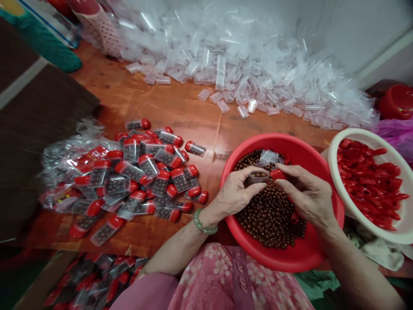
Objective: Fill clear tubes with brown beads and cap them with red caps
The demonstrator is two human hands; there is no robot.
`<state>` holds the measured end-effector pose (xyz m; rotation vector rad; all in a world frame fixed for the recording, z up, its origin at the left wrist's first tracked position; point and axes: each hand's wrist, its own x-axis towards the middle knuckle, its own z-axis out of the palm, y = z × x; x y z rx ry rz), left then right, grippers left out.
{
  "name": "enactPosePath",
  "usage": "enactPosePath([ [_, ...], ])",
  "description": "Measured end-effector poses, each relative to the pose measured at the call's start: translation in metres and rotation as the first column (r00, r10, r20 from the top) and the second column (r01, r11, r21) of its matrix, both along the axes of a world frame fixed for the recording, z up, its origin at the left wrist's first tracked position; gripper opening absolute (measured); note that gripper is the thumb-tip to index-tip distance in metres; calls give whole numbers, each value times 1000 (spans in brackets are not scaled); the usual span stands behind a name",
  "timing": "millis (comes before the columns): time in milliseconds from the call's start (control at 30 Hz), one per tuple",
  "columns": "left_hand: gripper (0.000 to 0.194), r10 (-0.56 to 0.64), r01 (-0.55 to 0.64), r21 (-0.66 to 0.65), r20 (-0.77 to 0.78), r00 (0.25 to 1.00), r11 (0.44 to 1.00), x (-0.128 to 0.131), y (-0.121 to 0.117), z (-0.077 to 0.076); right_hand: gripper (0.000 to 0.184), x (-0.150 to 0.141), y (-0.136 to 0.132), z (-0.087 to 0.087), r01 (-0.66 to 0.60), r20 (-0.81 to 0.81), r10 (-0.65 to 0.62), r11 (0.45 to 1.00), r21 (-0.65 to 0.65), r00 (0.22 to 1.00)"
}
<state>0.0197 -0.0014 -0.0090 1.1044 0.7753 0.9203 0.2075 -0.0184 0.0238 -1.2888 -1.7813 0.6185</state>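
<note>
Over a red basin (277, 267), my left hand (237, 189) is closed around a clear plastic tube (258, 175) with brown beads showing inside. Close to the tube's right end, my right hand (308, 196) pinches a small red cap (278, 174) between thumb and fingers. Whether cap and tube touch is hard to make out. Many small round brown beads (271, 215) fill the bottom of the basin. Among them lie an empty clear tube (268, 157) and a red piece (294, 217), partly hidden by my right hand.
A cream basin (334, 172) of red caps (371, 185) stands at the right. Loose clear tubes (222, 71) are heaped along the back. Bead-filled tubes with red caps (148, 165) pile up at the left, beside a clear plastic bag (61, 155). More filled tubes (90, 275) lie below the table edge.
</note>
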Motion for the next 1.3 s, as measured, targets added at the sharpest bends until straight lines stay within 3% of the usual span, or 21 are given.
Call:
enactPosePath([
  [100,25,-72,72,-23,17,997,997,0,0,3,33,-2,6,8,48,-139,-50,999,-13,989],
  [200,22,-116,116,-19,37,993,993,-1,-1,4,31,-13,11,13,-33,-143,39,998,47,989],
  [300,19,-126,125,17,32,992,992,-3,-1,4,28,-21,15,14,-125,-77,132,988,88,988],
  [433,14,-127,129,60,-31,991,990,-5,0,2,31,-19,15,14,-127,-9,129,986,111,992],
  [633,13,-148,153,93,-65,987,984,-5,0,3,31,-12,17,16,-239,123,228,968,79,966],
  [833,17,-159,157,35,50,986,987,-5,0,3,55,-11,12,13,-362,380,287,921,142,879],
  [933,23,-175,188,-99,124,977,977,-4,0,1,85,-15,7,9,-398,527,276,908,131,804],
  [1000,31,-213,250,-180,199,957,951,-4,0,0,95,-19,4,5,-387,607,231,912,138,760],
  [1133,40,-184,237,-183,266,946,954,-2,2,0,83,-26,5,-4,-346,680,81,900,264,729],
  [1300,44,-197,251,-151,302,933,956,1,3,-2,76,-27,12,-13,-369,662,8,836,407,749],
])
